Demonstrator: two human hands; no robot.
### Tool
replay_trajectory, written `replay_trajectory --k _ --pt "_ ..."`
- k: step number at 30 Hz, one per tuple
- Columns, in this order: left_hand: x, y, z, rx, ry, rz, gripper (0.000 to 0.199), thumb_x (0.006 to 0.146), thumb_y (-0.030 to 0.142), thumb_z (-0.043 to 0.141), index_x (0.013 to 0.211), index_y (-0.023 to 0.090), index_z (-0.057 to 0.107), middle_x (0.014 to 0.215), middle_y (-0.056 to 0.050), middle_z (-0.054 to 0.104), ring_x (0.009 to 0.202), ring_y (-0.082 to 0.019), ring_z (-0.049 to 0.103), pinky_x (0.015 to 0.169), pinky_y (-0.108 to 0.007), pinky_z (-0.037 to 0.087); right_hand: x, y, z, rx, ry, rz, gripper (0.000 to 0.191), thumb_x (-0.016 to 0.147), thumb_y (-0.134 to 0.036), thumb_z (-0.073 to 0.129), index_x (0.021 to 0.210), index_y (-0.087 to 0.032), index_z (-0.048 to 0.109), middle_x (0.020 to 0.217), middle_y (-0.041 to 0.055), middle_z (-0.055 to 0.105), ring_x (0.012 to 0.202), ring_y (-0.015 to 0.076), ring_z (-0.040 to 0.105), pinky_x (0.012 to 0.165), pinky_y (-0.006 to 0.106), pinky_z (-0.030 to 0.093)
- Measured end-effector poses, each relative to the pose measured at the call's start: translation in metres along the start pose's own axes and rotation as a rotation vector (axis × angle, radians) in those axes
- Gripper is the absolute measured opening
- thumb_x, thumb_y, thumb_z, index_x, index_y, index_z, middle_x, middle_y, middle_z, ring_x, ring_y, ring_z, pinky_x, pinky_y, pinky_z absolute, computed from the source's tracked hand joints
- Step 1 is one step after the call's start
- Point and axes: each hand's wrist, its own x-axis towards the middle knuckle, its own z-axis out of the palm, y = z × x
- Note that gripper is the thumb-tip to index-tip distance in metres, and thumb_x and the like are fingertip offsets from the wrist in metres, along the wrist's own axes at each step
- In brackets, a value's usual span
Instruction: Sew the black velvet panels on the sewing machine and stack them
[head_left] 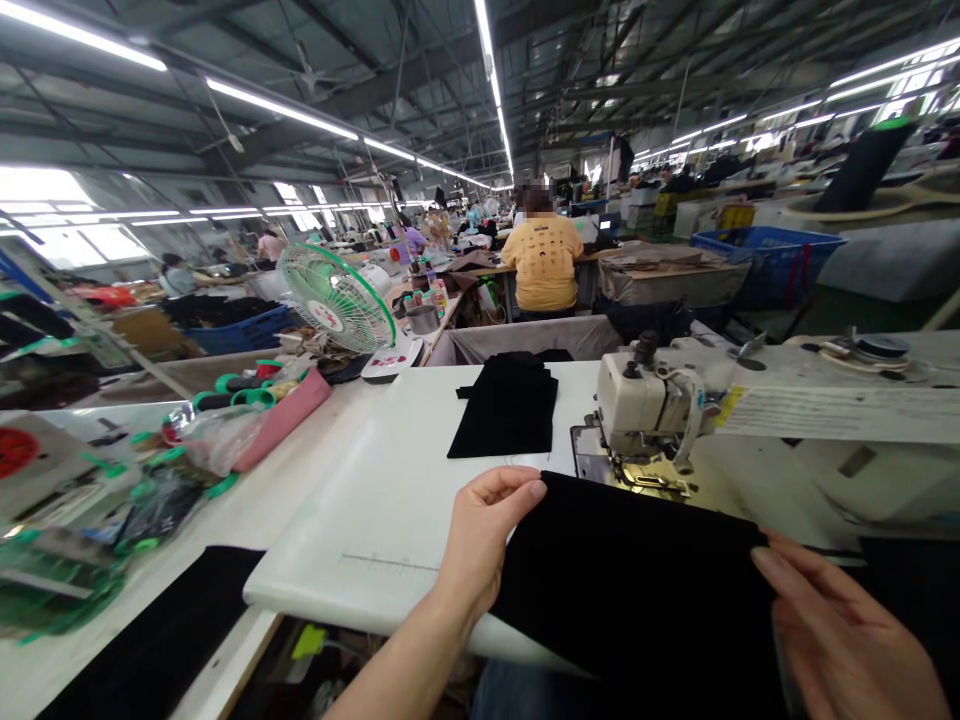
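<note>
A piece of black fabric (637,570) is stretched between my two hands at the front edge of the sewing table. My left hand (487,520) pinches its upper left corner between thumb and fingers. At the upper right corner, my right hand (832,600) grips the cloth the same way. Just beyond the fabric stands the sewing machine (645,400), its needle area lit yellow. Other black fabric pieces (506,405) lie on the white tabletop left of the machine head. The lower part of the held cloth hangs towards my lap.
On the left side table are a green fan (337,300), thread spools (244,390), a pink cloth (285,420) and a black fabric strip (150,640). Ahead sits a person in a yellow shirt (544,262). A blue crate (769,262) stands at the right back.
</note>
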Motion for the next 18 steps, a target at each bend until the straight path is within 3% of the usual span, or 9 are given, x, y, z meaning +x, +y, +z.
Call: replay_trajectory --k 3,8,14,18 --pt "0.000 0.000 0.000 0.006 0.007 0.011 0.025 0.057 0.030 0.093 0.070 0.016 0.076 0.082 -0.004 0.075 0.076 -0.014 0.064 0.077 -0.026 0.049 -0.001 -0.004 0.002 0.064 0.097 0.109 0.041 0.046 -0.045 0.094 0.079 -0.026 0.079 0.095 0.0041 0.077 0.075 0.0201 0.073 0.050 0.018 0.059" --pt "0.003 -0.004 0.002 0.002 0.024 0.017 0.026 0.058 0.030 0.092 0.067 0.015 0.073 0.085 -0.003 0.074 0.072 -0.010 0.061 0.069 -0.021 0.048 -0.004 -0.009 0.007 0.086 0.086 0.135 0.044 0.044 -0.045 0.095 0.080 -0.025 0.078 0.093 0.0046 0.076 0.083 0.0220 0.072 0.060 0.022 0.061" --pt "0.008 -0.001 0.001 -0.030 0.059 -0.018 0.038 0.049 0.031 0.097 0.067 0.015 0.067 0.078 0.001 0.071 0.063 -0.006 0.057 0.059 -0.014 0.047 -0.009 -0.017 0.016 0.067 0.034 0.001 0.033 0.058 -0.048 0.090 0.071 -0.022 0.074 0.098 0.0075 0.075 0.102 0.0260 0.070 0.088 0.034 0.058" --pt "0.011 0.004 0.000 -0.032 0.098 -0.052 0.043 0.041 0.026 0.099 0.067 0.016 0.065 0.077 0.001 0.071 0.064 -0.008 0.059 0.057 -0.013 0.050 -0.008 -0.017 0.019 0.067 0.001 -0.028 0.030 0.066 -0.047 0.087 0.073 -0.020 0.074 0.100 0.0078 0.075 0.100 0.0249 0.069 0.091 0.035 0.054"
